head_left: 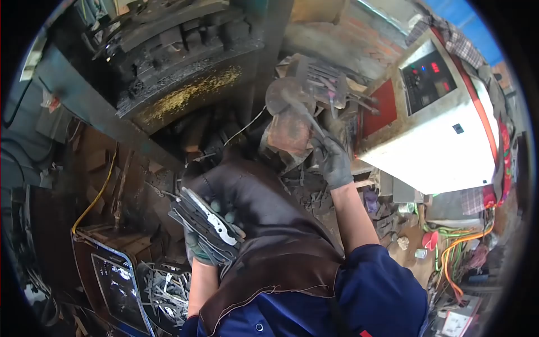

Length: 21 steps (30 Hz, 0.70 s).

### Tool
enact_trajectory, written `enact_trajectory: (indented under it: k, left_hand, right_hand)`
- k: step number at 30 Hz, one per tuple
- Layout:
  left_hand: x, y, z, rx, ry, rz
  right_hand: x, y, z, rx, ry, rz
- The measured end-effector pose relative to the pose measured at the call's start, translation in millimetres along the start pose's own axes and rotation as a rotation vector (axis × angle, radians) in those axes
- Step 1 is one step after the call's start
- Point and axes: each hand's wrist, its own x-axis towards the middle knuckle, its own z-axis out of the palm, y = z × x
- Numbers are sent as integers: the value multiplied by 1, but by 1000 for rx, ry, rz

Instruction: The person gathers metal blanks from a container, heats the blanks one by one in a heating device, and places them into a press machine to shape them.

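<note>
My left hand (197,248), in a green and grey glove, is closed around a bundle of flat metal blanks (210,216) against the leather apron. Most of the blanks are dark; the top one is shiny, with notches and small holes. My right hand (336,164), in a dark grey glove, grips a long, thin metal tool (307,117) whose far end reaches over a round metal disc (282,95). The tool's exact kind is blurred. Beyond it, several metal pieces (323,76) lie side by side on a block, some glowing pinkish at their ends.
A white machine (435,143) with a lit control panel stands at right. A large press-like frame (196,84), dusted with yellow flakes, rises at left. Metal scraps (168,292) fill a container below left. Orange and green cables (449,253) run along the right floor.
</note>
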Motion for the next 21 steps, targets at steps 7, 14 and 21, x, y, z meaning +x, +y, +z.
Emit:
enact_trajectory:
  k: [7,14,21]
  left_hand:
    - [4,-4,-2,83,-1,18]
    - [1,4,-11,140,-50,-3]
    - [-5,8,-22,172,29,19]
  right_hand:
    - [30,26,-53,113,291,-105]
    - [32,35,-23,97,291,-17]
    - [96,30,-7,203,338,-32]
